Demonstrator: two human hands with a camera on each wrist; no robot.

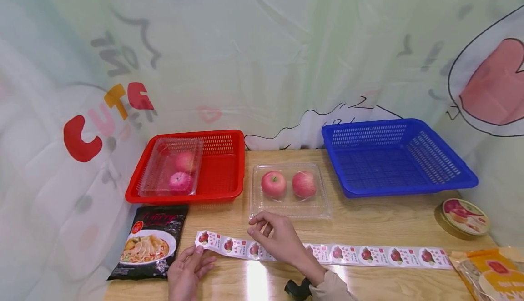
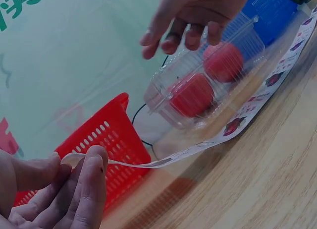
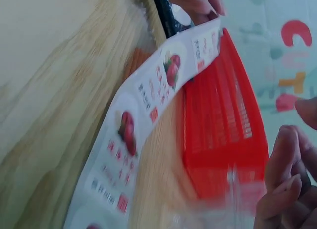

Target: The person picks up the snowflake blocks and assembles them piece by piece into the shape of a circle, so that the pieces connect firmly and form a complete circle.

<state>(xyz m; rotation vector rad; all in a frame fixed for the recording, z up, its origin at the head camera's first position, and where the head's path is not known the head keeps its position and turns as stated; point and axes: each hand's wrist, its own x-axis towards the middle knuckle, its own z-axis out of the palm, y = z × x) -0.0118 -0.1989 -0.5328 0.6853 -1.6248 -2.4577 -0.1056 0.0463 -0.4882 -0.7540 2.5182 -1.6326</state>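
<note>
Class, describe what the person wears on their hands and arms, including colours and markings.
The left hand and right hand are bare: no gloves or rings show. A plain, light beige cloth sleeve shows on the right forearm. A rounded black object appears beside that forearm; whether it is attached is unclear. No left sleeve shows.

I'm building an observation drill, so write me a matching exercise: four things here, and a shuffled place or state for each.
1. Fruit-sticker strip
2. Black noodle packet
3. Blue basket
4. Clear apple container on the table

A. Behind the round lidded tub
B. Pinched by the left hand
C. Between the two baskets
D. Just in front of the red basket

Pairs: 1-B, 2-D, 3-A, 4-C
</note>
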